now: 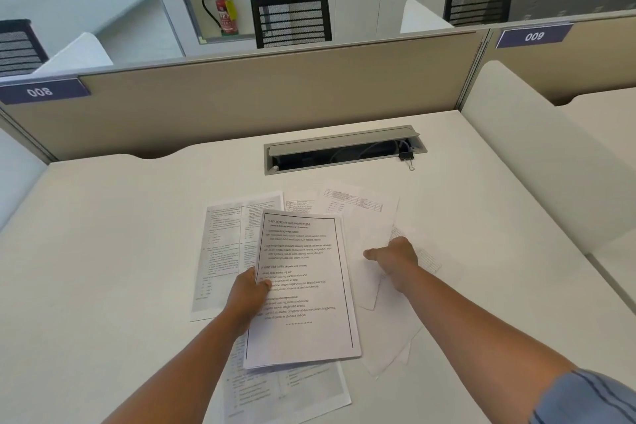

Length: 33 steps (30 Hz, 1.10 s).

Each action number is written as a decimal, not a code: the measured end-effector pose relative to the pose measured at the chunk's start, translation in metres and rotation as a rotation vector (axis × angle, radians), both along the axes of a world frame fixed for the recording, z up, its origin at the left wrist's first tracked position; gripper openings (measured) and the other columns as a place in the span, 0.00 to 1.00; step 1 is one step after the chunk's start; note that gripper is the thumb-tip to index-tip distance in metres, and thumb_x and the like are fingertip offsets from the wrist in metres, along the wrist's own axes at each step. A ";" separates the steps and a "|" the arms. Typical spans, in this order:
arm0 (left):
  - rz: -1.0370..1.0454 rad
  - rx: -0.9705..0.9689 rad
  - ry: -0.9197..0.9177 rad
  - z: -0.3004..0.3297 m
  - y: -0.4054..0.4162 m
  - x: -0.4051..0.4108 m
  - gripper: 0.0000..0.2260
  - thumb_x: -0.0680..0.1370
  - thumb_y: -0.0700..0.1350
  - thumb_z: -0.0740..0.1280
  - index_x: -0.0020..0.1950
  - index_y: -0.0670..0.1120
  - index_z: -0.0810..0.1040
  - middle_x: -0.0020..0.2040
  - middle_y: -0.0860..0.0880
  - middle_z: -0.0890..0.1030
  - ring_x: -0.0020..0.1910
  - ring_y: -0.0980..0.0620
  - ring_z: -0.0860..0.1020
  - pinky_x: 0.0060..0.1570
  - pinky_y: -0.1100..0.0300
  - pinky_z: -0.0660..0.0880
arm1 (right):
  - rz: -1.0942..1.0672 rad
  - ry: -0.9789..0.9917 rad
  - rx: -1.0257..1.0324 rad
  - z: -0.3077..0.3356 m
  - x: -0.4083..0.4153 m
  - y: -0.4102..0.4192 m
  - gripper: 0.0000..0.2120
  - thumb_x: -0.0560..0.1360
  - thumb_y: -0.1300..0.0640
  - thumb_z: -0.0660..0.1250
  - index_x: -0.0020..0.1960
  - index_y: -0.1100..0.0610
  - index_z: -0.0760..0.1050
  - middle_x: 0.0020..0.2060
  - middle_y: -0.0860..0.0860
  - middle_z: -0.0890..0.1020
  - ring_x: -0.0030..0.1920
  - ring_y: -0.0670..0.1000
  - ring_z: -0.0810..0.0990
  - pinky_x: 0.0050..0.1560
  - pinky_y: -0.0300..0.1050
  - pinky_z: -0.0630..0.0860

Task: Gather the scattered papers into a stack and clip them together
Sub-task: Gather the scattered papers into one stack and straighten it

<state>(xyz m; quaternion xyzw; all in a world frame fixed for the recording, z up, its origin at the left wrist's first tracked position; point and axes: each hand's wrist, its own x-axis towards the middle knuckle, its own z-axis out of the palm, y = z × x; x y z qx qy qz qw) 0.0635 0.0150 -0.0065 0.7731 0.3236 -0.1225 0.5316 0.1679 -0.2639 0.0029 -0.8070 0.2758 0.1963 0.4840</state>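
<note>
Matte white desk (pixel 103 251), left hand (pixel 246 293) fingers clamped on flat paper stack (pixel 303 286), right hand (pixel 395 260) fingers together on loose sheet (pixel 371 234)

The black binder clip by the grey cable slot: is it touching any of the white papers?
Apart. The head view shows the black binder clip at the grey cable slot, with bare white desk between it and the nearest white paper.

Bright, even light washes out the white table (pixel 103 251), leaving only soft, faint shadows. Wide-angle distortion bends the edges. Printed text is slightly blurred.
</note>
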 end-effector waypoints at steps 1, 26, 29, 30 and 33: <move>-0.002 0.001 0.001 0.000 0.000 0.000 0.12 0.84 0.39 0.63 0.66 0.48 0.76 0.54 0.48 0.85 0.48 0.46 0.85 0.41 0.55 0.82 | 0.016 0.001 -0.035 -0.001 0.000 0.003 0.30 0.68 0.54 0.81 0.63 0.63 0.72 0.55 0.55 0.77 0.51 0.57 0.77 0.43 0.47 0.75; -0.019 0.028 -0.010 -0.005 0.000 0.000 0.13 0.84 0.39 0.63 0.68 0.47 0.76 0.55 0.47 0.85 0.50 0.45 0.85 0.49 0.49 0.83 | -0.221 -0.135 0.087 -0.013 -0.015 0.008 0.05 0.73 0.62 0.60 0.45 0.56 0.74 0.44 0.53 0.81 0.40 0.55 0.78 0.38 0.44 0.74; -0.020 0.028 -0.014 -0.003 0.000 0.000 0.14 0.83 0.38 0.62 0.68 0.47 0.76 0.55 0.47 0.85 0.49 0.44 0.85 0.45 0.52 0.82 | -0.247 -0.141 -0.009 -0.011 -0.028 -0.007 0.09 0.74 0.61 0.58 0.52 0.55 0.73 0.46 0.51 0.80 0.45 0.56 0.79 0.48 0.50 0.81; -0.024 0.030 -0.016 -0.003 -0.001 0.000 0.14 0.83 0.38 0.62 0.68 0.47 0.76 0.55 0.46 0.85 0.50 0.44 0.85 0.43 0.54 0.81 | -0.270 -0.148 -0.022 -0.010 -0.033 -0.013 0.09 0.74 0.61 0.58 0.52 0.54 0.73 0.46 0.51 0.80 0.45 0.55 0.79 0.48 0.51 0.81; -0.035 0.034 -0.014 -0.002 0.000 -0.001 0.15 0.84 0.39 0.62 0.70 0.46 0.75 0.57 0.46 0.84 0.50 0.44 0.84 0.37 0.57 0.80 | -0.321 -0.143 -0.056 -0.013 -0.047 -0.025 0.10 0.73 0.62 0.58 0.52 0.53 0.70 0.46 0.52 0.80 0.43 0.55 0.79 0.40 0.47 0.76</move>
